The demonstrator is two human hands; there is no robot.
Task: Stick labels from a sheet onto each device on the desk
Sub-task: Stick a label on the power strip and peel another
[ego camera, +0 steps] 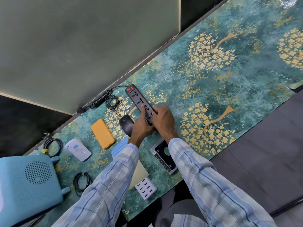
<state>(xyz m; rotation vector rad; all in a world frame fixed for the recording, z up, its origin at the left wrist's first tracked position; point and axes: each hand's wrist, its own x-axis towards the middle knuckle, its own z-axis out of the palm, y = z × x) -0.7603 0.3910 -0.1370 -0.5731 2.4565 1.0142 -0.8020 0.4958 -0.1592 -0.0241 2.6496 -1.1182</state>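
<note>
A black power strip (pixel 137 99) with red switches lies at an angle on the green floral desk mat (pixel 213 82). My left hand (pixel 141 126) presses a straight finger on the strip's top face, other fingers curled. My right hand (pixel 164 120) grips the strip's near end. The label sheet (pixel 118 147), with blue stripes, lies under my left forearm. A black mouse (pixel 125 124), an orange power bank (pixel 102 133), a white device with a blue label (pixel 77 149), a white multi-port charger (pixel 145 188) and a silver drive caddy (pixel 161 155) lie around.
A blue perforated speaker-like box (pixel 31 179) stands at the lower left. Coiled black cables (pixel 52 145) (pixel 82 181) (pixel 111 100) lie on the mat. A grey partition wall (pixel 82 46) runs along the desk's far edge. A yellowish sheet (pixel 139 174) lies between my forearms.
</note>
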